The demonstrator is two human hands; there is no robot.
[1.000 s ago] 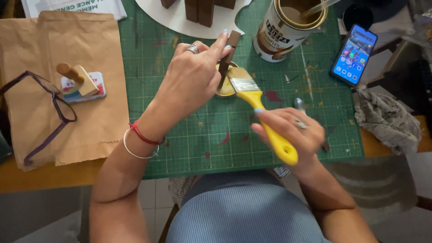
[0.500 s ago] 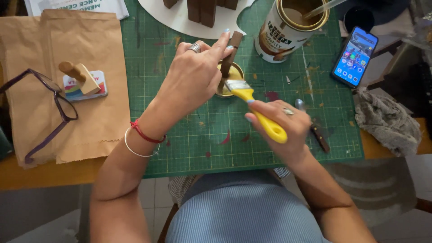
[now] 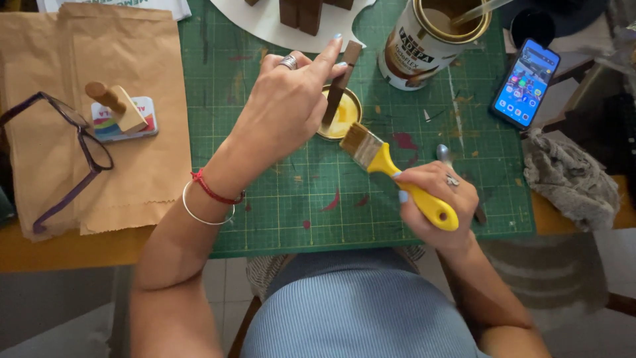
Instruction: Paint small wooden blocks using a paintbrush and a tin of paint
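I note even, soft daylight, faint shadows under my hands, mild glare on the phone (image 3: 525,83), sharp focus throughout.

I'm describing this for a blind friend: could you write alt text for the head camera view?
Over a green cutting mat, the left hand holds a dark brown wooden stick above a small round yellow lid, while the right hand grips a yellow-handled paintbrush beside an open paint can.

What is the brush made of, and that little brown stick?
The brush looks like glossy yellow plastic on the handle, with a shiny metal band and pale bristles. The stick in the left hand seems to be wood, painted dark brown with a flat finish.
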